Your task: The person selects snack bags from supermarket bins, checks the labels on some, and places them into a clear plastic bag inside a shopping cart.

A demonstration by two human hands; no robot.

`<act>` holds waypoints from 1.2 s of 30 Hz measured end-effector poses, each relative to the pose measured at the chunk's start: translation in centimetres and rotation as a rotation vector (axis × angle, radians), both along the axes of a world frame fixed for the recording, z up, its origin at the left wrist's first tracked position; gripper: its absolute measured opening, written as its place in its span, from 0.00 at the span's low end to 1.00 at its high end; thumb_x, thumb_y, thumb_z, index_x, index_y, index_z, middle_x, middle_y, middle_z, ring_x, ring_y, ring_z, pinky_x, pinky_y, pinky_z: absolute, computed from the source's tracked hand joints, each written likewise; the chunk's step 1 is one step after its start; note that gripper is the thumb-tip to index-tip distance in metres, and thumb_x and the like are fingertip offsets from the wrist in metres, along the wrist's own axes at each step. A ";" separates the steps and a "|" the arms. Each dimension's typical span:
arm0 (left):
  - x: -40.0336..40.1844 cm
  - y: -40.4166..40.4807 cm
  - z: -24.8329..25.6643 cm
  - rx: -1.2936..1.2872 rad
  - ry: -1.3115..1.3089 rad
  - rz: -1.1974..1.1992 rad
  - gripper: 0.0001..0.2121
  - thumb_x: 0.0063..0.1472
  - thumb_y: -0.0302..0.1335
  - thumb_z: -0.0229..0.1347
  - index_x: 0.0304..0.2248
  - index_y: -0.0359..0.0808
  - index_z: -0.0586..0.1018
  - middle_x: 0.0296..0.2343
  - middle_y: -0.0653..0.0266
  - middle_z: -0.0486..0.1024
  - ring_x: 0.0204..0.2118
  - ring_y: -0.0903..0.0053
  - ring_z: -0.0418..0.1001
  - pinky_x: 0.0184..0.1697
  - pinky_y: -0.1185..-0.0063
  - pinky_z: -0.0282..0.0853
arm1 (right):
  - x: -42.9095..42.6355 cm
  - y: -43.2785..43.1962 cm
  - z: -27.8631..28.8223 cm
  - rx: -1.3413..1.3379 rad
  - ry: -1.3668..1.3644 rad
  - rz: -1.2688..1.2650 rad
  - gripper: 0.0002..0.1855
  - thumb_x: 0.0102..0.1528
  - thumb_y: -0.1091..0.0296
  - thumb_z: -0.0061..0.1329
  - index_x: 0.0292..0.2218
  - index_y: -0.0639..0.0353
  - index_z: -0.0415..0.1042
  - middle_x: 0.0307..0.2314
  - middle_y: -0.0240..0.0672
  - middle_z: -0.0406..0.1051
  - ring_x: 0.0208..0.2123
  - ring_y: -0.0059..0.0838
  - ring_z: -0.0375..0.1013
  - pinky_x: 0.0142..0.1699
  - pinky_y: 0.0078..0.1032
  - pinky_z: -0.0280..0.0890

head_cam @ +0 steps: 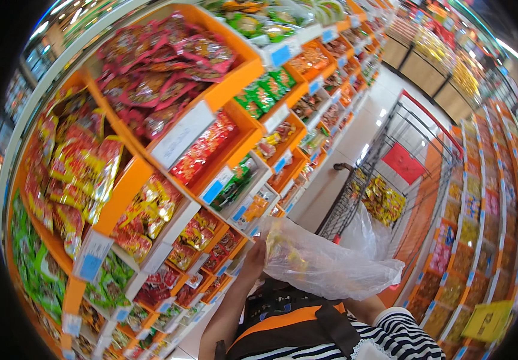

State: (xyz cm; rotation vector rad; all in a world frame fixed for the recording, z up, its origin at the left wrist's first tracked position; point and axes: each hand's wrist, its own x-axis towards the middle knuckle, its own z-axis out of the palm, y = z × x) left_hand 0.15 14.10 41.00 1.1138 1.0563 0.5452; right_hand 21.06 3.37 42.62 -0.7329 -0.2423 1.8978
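Note:
A translucent plastic bag (331,265) with some yellow packets showing through its left end is held in front of my body. My left hand (255,256) grips that end, its fingers partly covered by the plastic. My right forearm reaches up behind the bag's other end, and the bag hides the hand itself. Just beyond stands a wire shopping cart (326,220) with a red handle. Inside it lies another clear bag (369,234) beside a heap of yellow snack packets (382,198).
Tiered orange bins (236,85) of packaged snacks rise close on the left, with price cards along their fronts. More shelves (466,243) of bagged goods line the right, with a yellow sign (487,320) low down. Pale tiled floor (353,130) runs between the bins and the cart.

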 end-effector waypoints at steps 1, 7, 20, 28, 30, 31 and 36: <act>0.3 0.2 0.5 -0.004 0.001 -0.056 0.24 0.66 0.41 0.41 0.54 0.32 0.61 0.49 0.62 0.64 0.51 0.79 0.61 0.54 0.81 0.55 | 0.3 -0.9 -0.3 -0.012 0.012 -0.040 0.21 0.47 0.72 0.54 0.44 0.60 0.67 0.35 0.32 0.70 0.35 0.23 0.71 0.41 0.25 0.67; -1.1 0.8 -4.0 -0.254 -0.453 0.336 0.24 0.64 0.40 0.44 0.54 0.36 0.61 0.49 0.63 0.64 0.51 0.75 0.62 0.55 0.74 0.56 | 0.0 -1.7 -2.8 0.018 0.134 -0.073 0.22 0.47 0.71 0.54 0.45 0.60 0.66 0.35 0.31 0.70 0.36 0.22 0.71 0.41 0.25 0.67; 10.7 5.2 6.2 -0.099 -0.258 0.809 0.27 0.55 0.54 0.48 0.43 0.40 0.64 0.40 0.58 0.64 0.40 0.66 0.68 0.43 0.70 0.67 | 17.2 -6.6 -4.4 0.009 -0.128 -0.010 0.28 0.49 0.68 0.55 0.50 0.57 0.61 0.38 0.32 0.69 0.38 0.20 0.71 0.42 0.22 0.67; 28.5 6.1 12.3 -0.038 -0.514 0.680 0.25 0.61 0.48 0.45 0.48 0.37 0.63 0.44 0.61 0.66 0.42 0.66 0.68 0.45 0.70 0.68 | 28.2 -21.9 -3.7 -0.129 -0.183 -0.621 0.23 0.52 0.64 0.52 0.46 0.50 0.57 0.39 0.39 0.68 0.38 0.32 0.72 0.37 0.29 0.71; 30.4 8.5 9.0 0.544 -0.462 0.634 0.19 0.63 0.40 0.43 0.43 0.31 0.66 0.39 0.59 0.67 0.36 0.70 0.70 0.39 0.73 0.69 | 28.6 -24.7 -3.9 -0.071 -0.138 -0.879 0.24 0.52 0.64 0.51 0.48 0.50 0.57 0.39 0.42 0.68 0.33 0.36 0.74 0.28 0.29 0.74; 32.1 8.3 8.2 0.542 -0.462 0.621 0.19 0.63 0.40 0.43 0.43 0.31 0.66 0.39 0.59 0.67 0.36 0.70 0.70 0.39 0.73 0.69 | 28.5 -26.3 -4.1 -0.074 -0.134 -0.891 0.24 0.52 0.64 0.51 0.48 0.50 0.57 0.39 0.42 0.68 0.33 0.36 0.74 0.28 0.29 0.74; 42.4 0.2 -1.0 0.744 -0.177 -0.066 0.11 0.58 0.21 0.47 0.41 0.30 0.70 0.43 0.57 0.68 0.47 0.71 0.65 0.48 0.75 0.61 | 27.0 -29.2 -4.6 -0.144 -0.120 -1.168 0.23 0.53 0.65 0.48 0.49 0.47 0.56 0.38 0.44 0.68 0.31 0.39 0.75 0.23 0.31 0.72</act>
